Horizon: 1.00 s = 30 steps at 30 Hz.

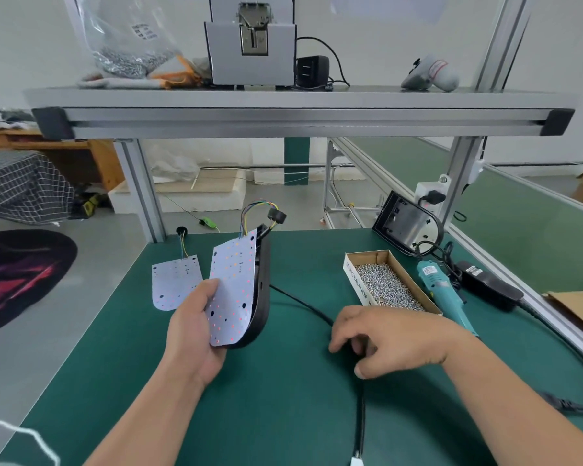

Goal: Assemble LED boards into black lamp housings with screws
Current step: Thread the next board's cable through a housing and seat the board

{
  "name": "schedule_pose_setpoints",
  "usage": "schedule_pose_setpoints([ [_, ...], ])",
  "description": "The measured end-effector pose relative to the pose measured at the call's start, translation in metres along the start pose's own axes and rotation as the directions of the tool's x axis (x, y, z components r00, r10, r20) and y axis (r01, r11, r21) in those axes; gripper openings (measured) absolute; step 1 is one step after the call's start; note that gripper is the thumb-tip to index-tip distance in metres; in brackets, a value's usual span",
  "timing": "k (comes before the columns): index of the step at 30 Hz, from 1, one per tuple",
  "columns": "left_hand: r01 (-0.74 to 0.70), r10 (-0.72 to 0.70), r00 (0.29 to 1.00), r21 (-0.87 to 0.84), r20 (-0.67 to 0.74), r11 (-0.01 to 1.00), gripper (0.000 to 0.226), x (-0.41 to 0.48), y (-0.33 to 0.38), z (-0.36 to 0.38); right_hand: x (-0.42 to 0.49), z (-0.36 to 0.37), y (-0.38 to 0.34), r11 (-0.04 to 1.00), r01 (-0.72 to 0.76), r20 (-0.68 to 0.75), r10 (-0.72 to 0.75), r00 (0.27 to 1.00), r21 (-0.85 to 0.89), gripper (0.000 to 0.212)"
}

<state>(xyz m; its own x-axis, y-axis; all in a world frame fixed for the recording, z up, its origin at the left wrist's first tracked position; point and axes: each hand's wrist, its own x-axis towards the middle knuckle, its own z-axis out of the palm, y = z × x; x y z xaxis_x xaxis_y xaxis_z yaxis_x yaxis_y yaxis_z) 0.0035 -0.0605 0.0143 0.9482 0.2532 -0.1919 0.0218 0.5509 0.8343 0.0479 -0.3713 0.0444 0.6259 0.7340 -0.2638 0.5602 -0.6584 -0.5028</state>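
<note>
Housing (pixel 264 290) mostly hidden behind LED board (pixel 233 280) | left hand (pixel 196 331) grips both | right hand (pixel 391 338) curled, contents unclear

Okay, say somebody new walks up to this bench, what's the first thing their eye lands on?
Most likely the white LED board, dotted with red and orange points, which the left hand holds tilted up against a black lamp housing at the middle of the green mat. Next, the open box of silver screws to the right, a teal electric screwdriver beside it. The right hand sits low over a black cable.
</note>
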Motion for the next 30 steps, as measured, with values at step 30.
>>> schedule_pose_setpoints([
  [30,0.149,-0.206,0.903,0.174,0.376,0.973,0.034,-0.020,-0.030,0.016,0.054,0.032,-0.029,0.867,-0.160,-0.418,0.379,0.826,0.471,0.018],
])
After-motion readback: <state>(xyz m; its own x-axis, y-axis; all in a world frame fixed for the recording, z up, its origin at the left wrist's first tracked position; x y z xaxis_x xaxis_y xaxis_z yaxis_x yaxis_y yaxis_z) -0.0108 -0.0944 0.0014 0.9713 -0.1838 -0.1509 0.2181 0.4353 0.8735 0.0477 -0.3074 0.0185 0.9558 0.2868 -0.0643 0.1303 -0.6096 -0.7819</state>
